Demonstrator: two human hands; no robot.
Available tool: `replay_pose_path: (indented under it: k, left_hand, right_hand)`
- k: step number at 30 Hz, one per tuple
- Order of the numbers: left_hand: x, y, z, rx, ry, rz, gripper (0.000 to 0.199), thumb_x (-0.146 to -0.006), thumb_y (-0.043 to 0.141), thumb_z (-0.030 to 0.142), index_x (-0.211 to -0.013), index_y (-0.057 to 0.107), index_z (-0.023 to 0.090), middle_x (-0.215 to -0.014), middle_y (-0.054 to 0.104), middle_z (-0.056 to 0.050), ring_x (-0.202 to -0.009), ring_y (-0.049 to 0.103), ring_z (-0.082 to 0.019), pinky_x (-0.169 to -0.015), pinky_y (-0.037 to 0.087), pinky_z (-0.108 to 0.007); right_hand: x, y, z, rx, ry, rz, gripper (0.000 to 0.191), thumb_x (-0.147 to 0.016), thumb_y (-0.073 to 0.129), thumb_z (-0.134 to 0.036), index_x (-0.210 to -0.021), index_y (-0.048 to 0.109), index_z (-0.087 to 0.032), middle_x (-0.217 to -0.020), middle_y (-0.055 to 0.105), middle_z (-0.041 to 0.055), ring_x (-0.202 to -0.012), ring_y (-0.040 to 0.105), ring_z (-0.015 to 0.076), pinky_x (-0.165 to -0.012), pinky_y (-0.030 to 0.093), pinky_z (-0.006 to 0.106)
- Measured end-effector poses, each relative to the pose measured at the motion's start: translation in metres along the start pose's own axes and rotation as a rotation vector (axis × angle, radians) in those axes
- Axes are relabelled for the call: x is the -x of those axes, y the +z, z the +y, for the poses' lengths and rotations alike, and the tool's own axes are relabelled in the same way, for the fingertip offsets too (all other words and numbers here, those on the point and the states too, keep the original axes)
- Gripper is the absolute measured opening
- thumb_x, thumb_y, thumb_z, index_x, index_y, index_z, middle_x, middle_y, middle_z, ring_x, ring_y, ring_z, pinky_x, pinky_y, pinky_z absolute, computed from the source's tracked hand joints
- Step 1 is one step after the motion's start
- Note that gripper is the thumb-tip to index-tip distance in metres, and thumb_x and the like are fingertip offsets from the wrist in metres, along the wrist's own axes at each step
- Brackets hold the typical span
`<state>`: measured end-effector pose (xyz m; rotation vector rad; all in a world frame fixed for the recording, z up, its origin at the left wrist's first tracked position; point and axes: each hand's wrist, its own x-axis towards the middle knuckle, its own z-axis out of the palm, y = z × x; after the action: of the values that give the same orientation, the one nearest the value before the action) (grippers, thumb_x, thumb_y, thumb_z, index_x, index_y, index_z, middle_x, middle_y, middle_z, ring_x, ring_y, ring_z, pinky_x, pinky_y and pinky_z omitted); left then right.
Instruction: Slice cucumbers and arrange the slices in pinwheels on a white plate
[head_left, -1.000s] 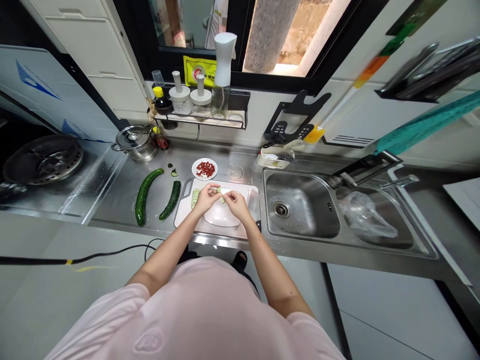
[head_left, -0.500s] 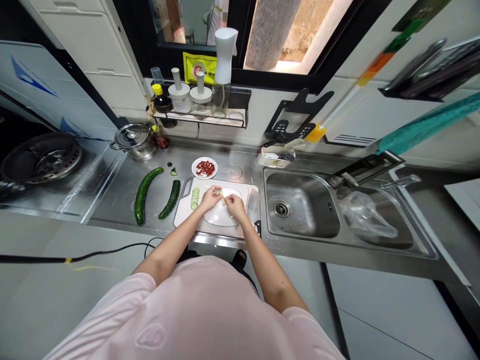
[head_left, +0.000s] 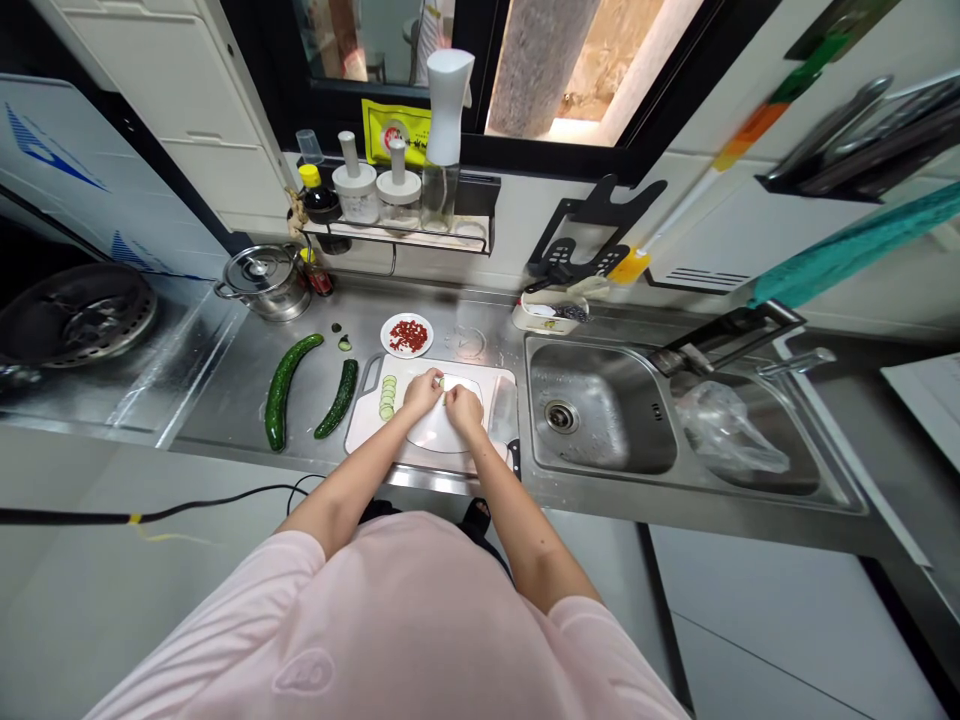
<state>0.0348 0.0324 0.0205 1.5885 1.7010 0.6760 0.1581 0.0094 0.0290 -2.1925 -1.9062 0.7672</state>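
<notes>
Both hands meet over a white plate (head_left: 435,435) that lies on a pale cutting board (head_left: 367,425). My left hand (head_left: 422,390) pinches a small pale-green cucumber slice (head_left: 448,383), which is partly hidden. Close by on the right, my right hand (head_left: 464,408) has its fingers closed over the plate; what they hold is covered by the hand. An overlapping row of cucumber slices (head_left: 387,398) lies at the board's left side. A knife (head_left: 514,457) with a black handle rests along the board's right edge.
Two dark green cucumbers, a long one (head_left: 281,395) and a shorter cut one (head_left: 339,398), lie left of the board. Behind it stands a dish of chopped red pieces (head_left: 407,336). A steel pot (head_left: 268,283) is back left; a double sink (head_left: 604,462) is right.
My right hand has moved slightly left and turned, closer to my left hand. The pale slice between the fingers is less visible now. The head view has shifted slightly.
</notes>
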Motion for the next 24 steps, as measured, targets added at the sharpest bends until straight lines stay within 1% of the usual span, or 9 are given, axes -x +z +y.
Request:
replay_pose_path:
  k: [6, 11, 14, 18, 24]
  left_hand:
    - [0.002, -0.001, 0.004, -0.136, 0.068, -0.025, 0.030, -0.077, 0.054, 0.011, -0.103, 0.063, 0.022, -0.082, 0.064, -0.005, -0.079, 0.057, -0.019, -0.077, 0.039, -0.028]
    - [0.006, -0.003, 0.008, -0.240, 0.059, -0.034, 0.032, -0.079, 0.053, 0.013, -0.109, 0.061, 0.021, -0.091, 0.063, -0.007, -0.087, 0.056, -0.020, -0.080, 0.039, -0.029]
    - [0.008, -0.004, 0.008, -0.267, 0.077, -0.032, 0.034, -0.081, 0.054, 0.016, -0.114, 0.058, 0.022, -0.095, 0.062, -0.008, -0.090, 0.055, -0.020, -0.081, 0.039, -0.029]
    - [0.009, -0.003, 0.005, -0.273, 0.103, -0.034, 0.031, -0.082, 0.054, 0.018, -0.112, 0.059, 0.022, -0.096, 0.060, -0.008, -0.089, 0.055, -0.021, -0.080, 0.039, -0.030]
    - [0.005, -0.001, 0.004, -0.285, 0.104, -0.025, 0.030, -0.083, 0.054, 0.019, -0.112, 0.060, 0.023, -0.098, 0.060, -0.008, -0.089, 0.056, -0.021, -0.079, 0.039, -0.030]
  right_hand:
    - [0.004, 0.002, -0.006, 0.076, -0.021, 0.017, 0.027, -0.093, 0.037, -0.031, -0.104, 0.058, -0.017, -0.098, 0.066, 0.0114, -0.088, 0.061, 0.0208, -0.071, 0.039, 0.028]
    - [0.010, 0.002, -0.005, 0.107, -0.042, 0.017, 0.028, -0.096, 0.035, -0.031, -0.111, 0.053, -0.017, -0.102, 0.063, 0.0116, -0.089, 0.061, 0.0198, -0.074, 0.039, 0.027]
    - [0.014, 0.002, 0.000, 0.111, -0.110, 0.012, 0.028, -0.097, 0.032, -0.030, -0.115, 0.051, -0.019, -0.105, 0.061, 0.0098, -0.088, 0.060, 0.0185, -0.074, 0.038, 0.027]
    - [0.020, 0.005, 0.005, 0.149, -0.193, 0.002, 0.031, -0.098, 0.030, -0.032, -0.118, 0.052, -0.023, -0.106, 0.060, 0.0083, -0.087, 0.059, 0.0177, -0.074, 0.038, 0.027]
    - [0.019, 0.009, 0.005, 0.187, -0.188, -0.007, 0.034, -0.099, 0.028, -0.033, -0.120, 0.053, -0.025, -0.105, 0.060, 0.0082, -0.085, 0.059, 0.0170, -0.073, 0.038, 0.026]
